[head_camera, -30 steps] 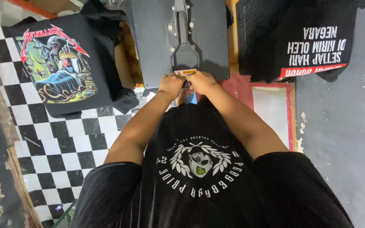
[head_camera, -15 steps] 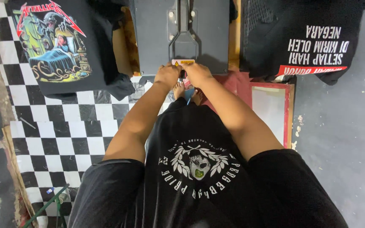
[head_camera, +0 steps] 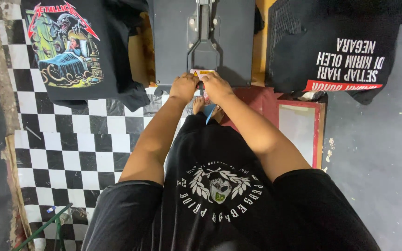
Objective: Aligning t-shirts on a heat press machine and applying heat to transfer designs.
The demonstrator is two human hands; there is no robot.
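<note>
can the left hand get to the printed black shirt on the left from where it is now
Probably yes. The left hand rests at the front edge of the grey heat press, and the black shirt with the colourful print lies just left of the press with nothing between them. It would have to let go first.

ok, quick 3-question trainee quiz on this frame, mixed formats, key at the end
1. True or false: both hands grip the front edge of the grey heat press.
2. Which side of the press holds the black shirt with the colourful picture print? A) the person's left B) the person's right C) on the press
3. Fill in: the floor under the person's left arm is tiled in black and white ____.

Key:
1. True: left hand and right hand sit side by side at the handle end.
2. A
3. checks; the black shirt with white lettering lies on the right.
</note>
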